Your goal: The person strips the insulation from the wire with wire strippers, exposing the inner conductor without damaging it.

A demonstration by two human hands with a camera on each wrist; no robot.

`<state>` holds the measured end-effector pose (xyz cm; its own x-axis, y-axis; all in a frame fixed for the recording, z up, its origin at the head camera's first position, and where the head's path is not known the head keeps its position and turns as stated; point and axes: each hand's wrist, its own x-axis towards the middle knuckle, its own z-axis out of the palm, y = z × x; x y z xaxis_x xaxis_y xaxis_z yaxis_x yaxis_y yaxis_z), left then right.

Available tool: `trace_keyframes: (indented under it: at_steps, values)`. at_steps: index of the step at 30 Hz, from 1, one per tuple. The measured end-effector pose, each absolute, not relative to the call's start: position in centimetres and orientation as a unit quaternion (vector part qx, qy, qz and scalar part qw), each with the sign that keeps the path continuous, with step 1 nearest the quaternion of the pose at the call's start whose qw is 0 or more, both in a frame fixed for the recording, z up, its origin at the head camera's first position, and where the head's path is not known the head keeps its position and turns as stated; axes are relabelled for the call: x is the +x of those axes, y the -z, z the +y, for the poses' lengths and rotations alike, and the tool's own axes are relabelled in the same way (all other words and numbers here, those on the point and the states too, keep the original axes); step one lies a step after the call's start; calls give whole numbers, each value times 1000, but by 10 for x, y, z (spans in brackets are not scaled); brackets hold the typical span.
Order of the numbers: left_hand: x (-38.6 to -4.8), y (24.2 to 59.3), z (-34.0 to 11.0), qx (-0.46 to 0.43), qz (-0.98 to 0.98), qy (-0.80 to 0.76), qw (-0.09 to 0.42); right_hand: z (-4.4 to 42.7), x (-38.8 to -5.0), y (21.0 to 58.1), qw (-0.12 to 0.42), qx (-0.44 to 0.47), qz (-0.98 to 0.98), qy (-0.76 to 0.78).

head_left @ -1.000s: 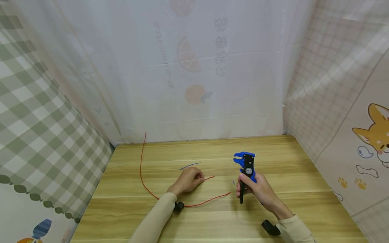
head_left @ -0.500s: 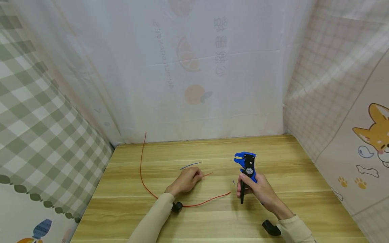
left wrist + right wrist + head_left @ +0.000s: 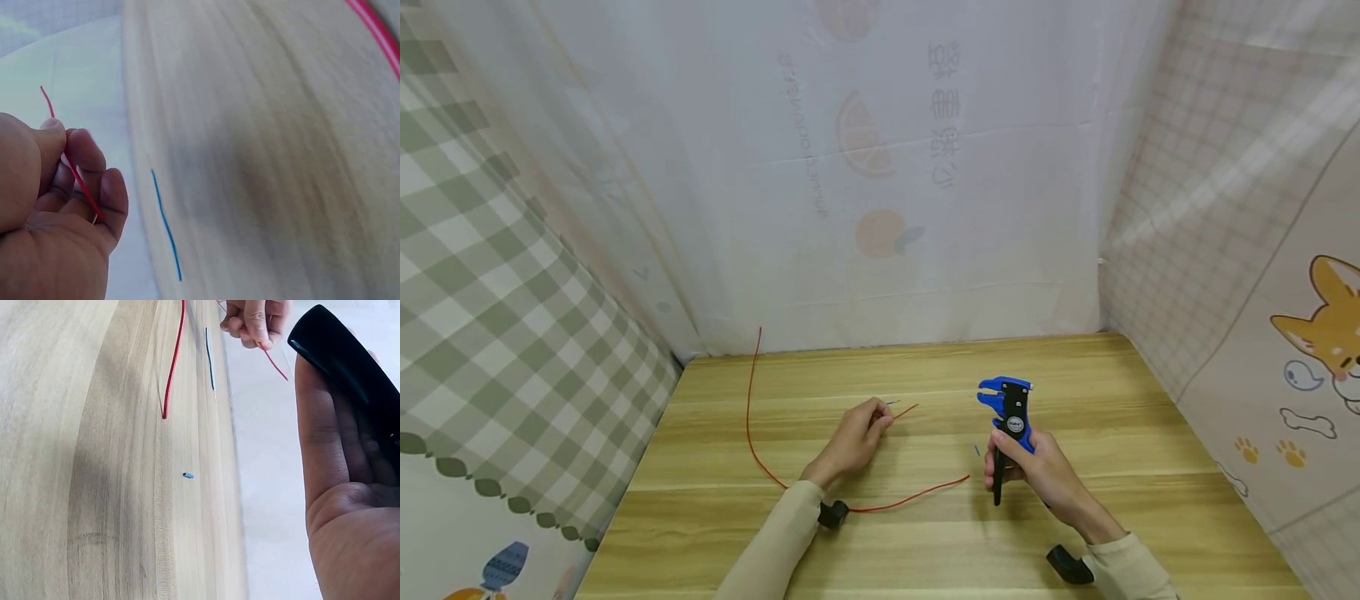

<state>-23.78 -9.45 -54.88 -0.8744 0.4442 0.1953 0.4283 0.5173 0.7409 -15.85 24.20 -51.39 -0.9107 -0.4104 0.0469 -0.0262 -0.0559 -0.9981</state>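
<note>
My left hand (image 3: 852, 440) pinches a short red wire (image 3: 81, 181) between thumb and fingers; one end sticks out past the thumb. Close behind that hand lies a short blue wire (image 3: 164, 225) on the table, mostly hidden by the hand in the head view. In the right wrist view the blue wire shows a thin bare end. On the right, my right hand (image 3: 1051, 479) grips a blue and black wire stripper (image 3: 1015, 408) by its handles, head upward, with nothing in its jaws. Between the hands lies a small piece of blue insulation (image 3: 188, 475).
A long red wire (image 3: 910, 500) curves across the wooden table (image 3: 925, 554), passing under my left forearm towards the back left edge. Curtains (image 3: 880, 308) hang behind and on both sides. Black wrist mounts (image 3: 1069, 564) sit at both sleeves.
My left hand has moved slightly back and left, carrying the short red wire, and now covers most of the blue wire in the head view. The right hand and stripper have barely moved.
</note>
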Motion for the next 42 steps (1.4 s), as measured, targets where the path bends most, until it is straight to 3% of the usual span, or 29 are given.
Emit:
trace_keyframes:
  at_steps: [21,35,42]
  values:
    - [-222,517,-97,267,844,-464,-25,240,-159,516,148,-164,679,700]
    - [-206,488,-94,291,815,-475,-159,233,-155,507,165,-182,666,704]
    - [-201,479,-91,297,785,-514,-176,228,-152,503,158,-200,662,705]
